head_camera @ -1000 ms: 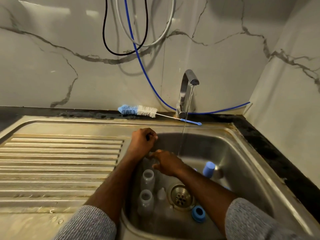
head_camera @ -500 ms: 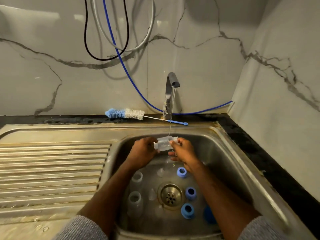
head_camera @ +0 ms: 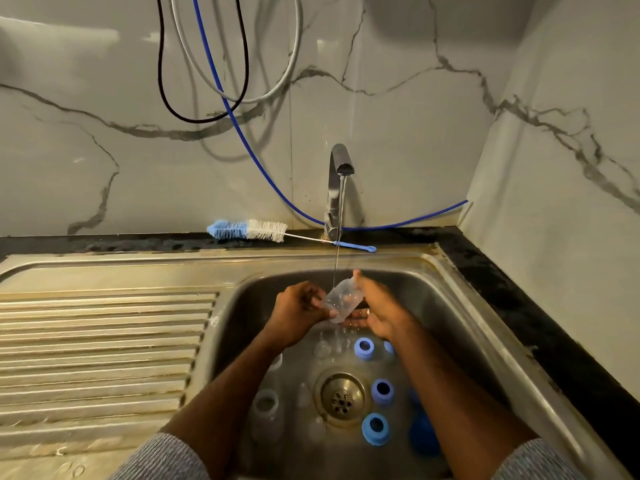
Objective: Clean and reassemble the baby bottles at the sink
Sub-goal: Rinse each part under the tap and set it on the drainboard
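Holding a clear plastic baby bottle mid-frame, left hand and right hand both grip it. Thin tap water stream strikes the tilted bottle.

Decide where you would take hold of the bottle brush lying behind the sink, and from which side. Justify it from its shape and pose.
Grip the bottle brush by its blue handle end at the right, in front of the tap, coming from above. It lies flat along the back ledge, bristles pointing left, and the thin wire stem probably gives a poorer hold than the handle.
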Tool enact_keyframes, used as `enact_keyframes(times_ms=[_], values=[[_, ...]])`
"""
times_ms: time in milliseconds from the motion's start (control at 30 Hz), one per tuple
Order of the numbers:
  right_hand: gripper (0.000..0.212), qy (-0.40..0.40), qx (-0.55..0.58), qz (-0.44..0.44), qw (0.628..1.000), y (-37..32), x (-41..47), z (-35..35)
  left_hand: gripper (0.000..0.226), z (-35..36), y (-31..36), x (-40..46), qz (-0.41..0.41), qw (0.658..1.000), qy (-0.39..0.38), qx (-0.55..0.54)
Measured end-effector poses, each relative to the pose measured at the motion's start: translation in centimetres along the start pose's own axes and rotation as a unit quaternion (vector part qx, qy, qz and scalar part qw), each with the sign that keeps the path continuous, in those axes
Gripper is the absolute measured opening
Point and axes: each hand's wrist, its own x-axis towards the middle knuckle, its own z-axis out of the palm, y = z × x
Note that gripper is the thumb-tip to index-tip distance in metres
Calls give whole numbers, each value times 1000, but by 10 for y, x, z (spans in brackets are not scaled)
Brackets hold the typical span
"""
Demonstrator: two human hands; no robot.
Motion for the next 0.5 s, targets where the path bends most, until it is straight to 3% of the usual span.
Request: enact_keyframes(times_ms=[100,200,267,400,500], values=[[49,-34,-24,-20,999,3,-1,10,36,-3,-3,-1,-32,999,-12,-26],[54,-48,-66,-71,994,8,0,14,41,-7,-10,0,-38,996,-79,27],[44,-45,-133,-135,981,9,1,14,47,-9,-12,0,-39,993,-102,39],[50,-67,-255,-204,943,14,-1,3,46,-9,-13,1,-13,993,-83,84],[56,-17,-267,-261,928,12,-5,0,36,-13,-15,4,-11,988,-71,136]])
